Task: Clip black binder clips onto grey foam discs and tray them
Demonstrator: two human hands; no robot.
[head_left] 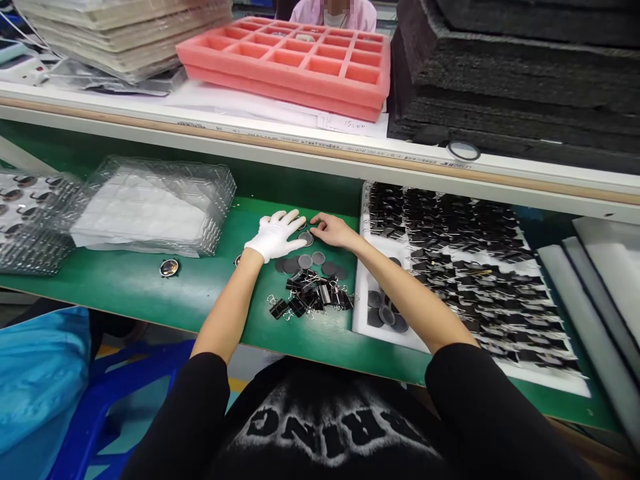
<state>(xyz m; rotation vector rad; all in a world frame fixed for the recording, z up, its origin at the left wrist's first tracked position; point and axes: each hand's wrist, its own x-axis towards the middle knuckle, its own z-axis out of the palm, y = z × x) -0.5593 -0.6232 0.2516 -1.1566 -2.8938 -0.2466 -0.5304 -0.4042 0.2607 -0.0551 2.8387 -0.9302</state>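
Observation:
My left hand (pixel 278 235), in a white glove, lies over the green table with its fingers spread. A small round part (pixel 302 225) shows partly beneath its fingertips. My bare right hand (pixel 331 230) is just to the right, its fingers curled and the thumb and forefinger apart, nothing visible between them. Close to its thumb lies a dark disc with a pale rim (pixel 306 237). Nearer to me are several loose grey discs (pixel 305 261) and a heap of black binder clips (pixel 320 293). Another round part (pixel 237 260) is half hidden by my left wrist.
A white foam tray (pixel 357 313) holds rows of black clips and some discs. Clear plastic trays (pixel 215 200) stand left, near a round part (pixel 169 268). A shelf edge (pixel 280 150) crosses above, carrying a pink foam tray (pixel 285 83) and black foam stacks (pixel 500 87). A person (pixel 370 15) sits opposite.

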